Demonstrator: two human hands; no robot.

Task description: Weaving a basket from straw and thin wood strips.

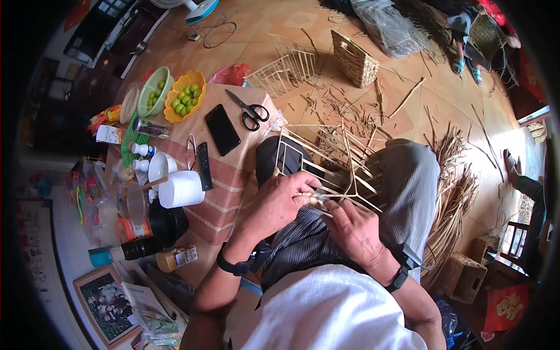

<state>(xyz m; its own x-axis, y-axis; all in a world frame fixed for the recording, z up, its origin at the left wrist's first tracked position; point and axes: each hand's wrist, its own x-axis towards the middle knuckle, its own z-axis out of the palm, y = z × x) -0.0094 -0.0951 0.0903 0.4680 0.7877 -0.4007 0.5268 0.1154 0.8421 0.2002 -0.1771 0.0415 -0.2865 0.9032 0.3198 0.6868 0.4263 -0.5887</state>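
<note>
Both the bare left hand (289,198) and bare right hand (353,227) on that pale, open, boxy frame of thin sticks (349,153)?

— Yep, fingers (337,212) narrow, pinching its near edge, neither hand clearly closer. Rest lies just past the fingertips, long sticks slanting far-left to near-right.

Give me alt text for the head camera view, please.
A person's left hand and right hand hold a pale stick frame above striped trousers. On the table at left are scissors, a black phone and a yellow bowl of green fruit; dried stalks lie at right.
</note>
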